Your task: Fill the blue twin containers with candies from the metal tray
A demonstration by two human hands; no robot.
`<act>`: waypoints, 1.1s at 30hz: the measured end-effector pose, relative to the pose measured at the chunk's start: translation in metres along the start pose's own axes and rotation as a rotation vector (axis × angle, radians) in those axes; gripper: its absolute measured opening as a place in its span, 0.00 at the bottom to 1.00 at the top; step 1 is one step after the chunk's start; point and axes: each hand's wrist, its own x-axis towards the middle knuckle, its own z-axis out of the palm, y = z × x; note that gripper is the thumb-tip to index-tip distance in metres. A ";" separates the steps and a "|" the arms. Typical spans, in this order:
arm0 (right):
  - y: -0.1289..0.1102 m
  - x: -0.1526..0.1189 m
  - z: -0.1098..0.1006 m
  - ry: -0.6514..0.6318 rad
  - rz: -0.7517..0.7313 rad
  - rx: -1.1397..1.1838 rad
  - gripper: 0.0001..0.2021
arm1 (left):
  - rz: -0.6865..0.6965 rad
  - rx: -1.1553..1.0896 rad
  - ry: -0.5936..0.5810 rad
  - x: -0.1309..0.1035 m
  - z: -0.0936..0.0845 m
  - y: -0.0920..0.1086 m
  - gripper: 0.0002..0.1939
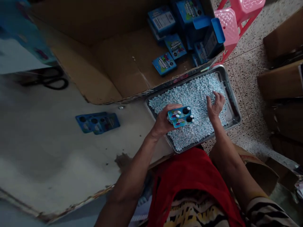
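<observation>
My left hand (pixel 163 123) grips two small blue candy boxes (pixel 180 116) side by side above a metal tray (pixel 233 91). Each box has a dark round hole in its upper face, and a few white candies lie on top. Pale blue and white candies (pixel 199 91) cover most of the tray's bottom. Over the right part of the tray, my right hand (pixel 216 105) has its fingers apart and holds nothing I can see. It is close to the candies; whether it touches them I cannot tell.
A large cardboard box (pixel 111 63) behind the tray holds several blue candy boxes (pixel 164 63). More blue cartons (pixel 98 122) lie on the white table (pixel 59 151) at left, with black scissors (pixel 53 80) farther back. Pink stools (pixel 226 28) stand at back right.
</observation>
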 end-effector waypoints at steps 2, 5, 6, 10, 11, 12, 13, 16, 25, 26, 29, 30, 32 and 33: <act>-0.009 0.003 0.022 0.013 0.029 -0.057 0.29 | -0.042 0.035 0.033 -0.005 -0.010 0.003 0.40; -0.030 0.000 0.042 -0.017 0.106 0.042 0.31 | -0.101 0.198 0.039 -0.011 -0.025 0.011 0.38; -0.037 -0.001 0.045 -0.039 0.144 0.115 0.29 | -0.116 0.266 0.013 -0.013 -0.028 0.015 0.37; -0.065 -0.005 0.041 -0.211 0.401 0.623 0.24 | -0.204 0.505 -0.004 -0.016 -0.033 0.027 0.38; -0.073 -0.006 0.037 -0.301 0.480 0.793 0.23 | -0.227 0.535 0.001 -0.017 -0.033 0.029 0.38; -0.081 -0.008 0.031 -0.401 0.549 0.963 0.23 | -0.246 0.551 -0.002 -0.017 -0.032 0.031 0.38; -0.090 -0.010 0.025 -0.493 0.599 1.116 0.22 | -0.261 0.559 -0.011 -0.017 -0.031 0.032 0.38; -0.119 -0.019 0.002 -0.635 0.600 1.421 0.25 | -0.277 0.580 -0.014 -0.015 -0.026 0.032 0.37; -0.167 -0.027 -0.038 -0.414 0.222 1.482 0.18 | -0.276 0.440 -0.035 -0.005 -0.012 0.044 0.38; -0.167 -0.024 -0.039 -0.388 0.208 1.471 0.19 | -0.267 0.402 -0.058 -0.005 -0.010 0.044 0.38; -0.167 -0.021 -0.044 -0.409 0.200 1.463 0.23 | -0.230 0.269 -0.141 -0.007 -0.004 0.039 0.38; -0.167 -0.022 -0.046 -0.436 0.192 1.455 0.25 | -0.224 0.231 -0.144 -0.008 -0.001 0.036 0.37; -0.168 -0.027 -0.051 -0.478 0.158 1.412 0.26 | -0.215 0.183 -0.101 -0.010 0.005 0.030 0.36; -0.169 -0.030 -0.054 -0.486 0.134 1.384 0.27 | -0.210 0.172 -0.072 -0.011 0.009 0.027 0.36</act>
